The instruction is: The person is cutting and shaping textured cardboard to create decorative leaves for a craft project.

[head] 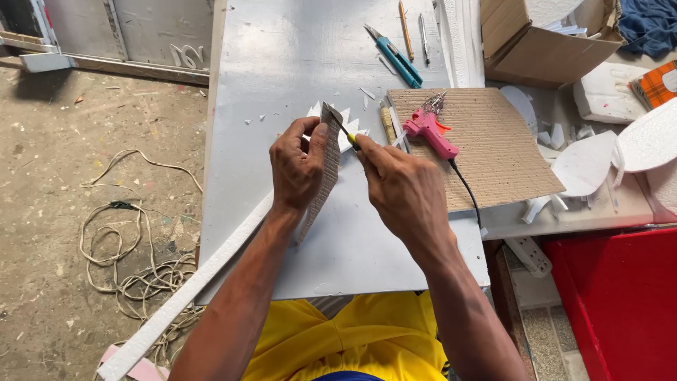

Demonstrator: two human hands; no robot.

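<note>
Yellow shirt fabric [338,339] fills the bottom edge, with both forearms rising from it to the grey table [282,56]. On that table the left hand [297,169] pinches an upright strip of corrugated cardboard [326,176] between thumb and fingers. The right hand [402,187] is closed around a thin yellow-handled blade [343,132], its tip against the strip's top edge. Just beside them lie white foam scraps [349,134], a pink glue gun [430,132] on a cardboard sheet [486,148], and a teal cutter [398,60] further up. With the left thumb so near the blade, a slip could likely nick it or tear the strip.
</note>
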